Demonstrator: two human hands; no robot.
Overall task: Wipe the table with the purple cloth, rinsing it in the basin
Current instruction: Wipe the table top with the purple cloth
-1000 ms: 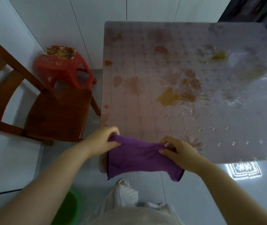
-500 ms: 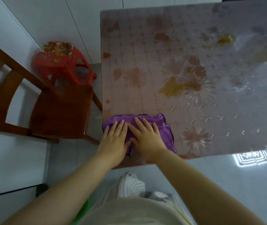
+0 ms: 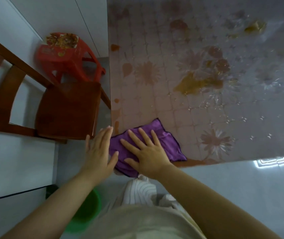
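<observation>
While the right hand point(image 3: 146, 152) lies flat on the purple cloth point(image 3: 165, 144) with its fingers straight and spread, the left hand point(image 3: 98, 152) is also flat and holds nothing; it sits at the cloth's left edge, its thumb touching the fabric. The cloth is soft and a little wrinkled, with a dark hem, and it lies on the near left corner of the table point(image 3: 155, 104). The tabletop is glossy, with a grid and flower pattern. A yellowish puddle point(image 3: 193, 84) lies farther in, well apart from the cloth. Just beside the table's left edge stands a brown wooden chair point(image 3: 68, 109), and behind it a red plastic stool point(image 3: 65, 56). On the floor, a round green basin point(image 3: 84, 216) is partly hidden under the left forearm; what it contains I cannot tell.
</observation>
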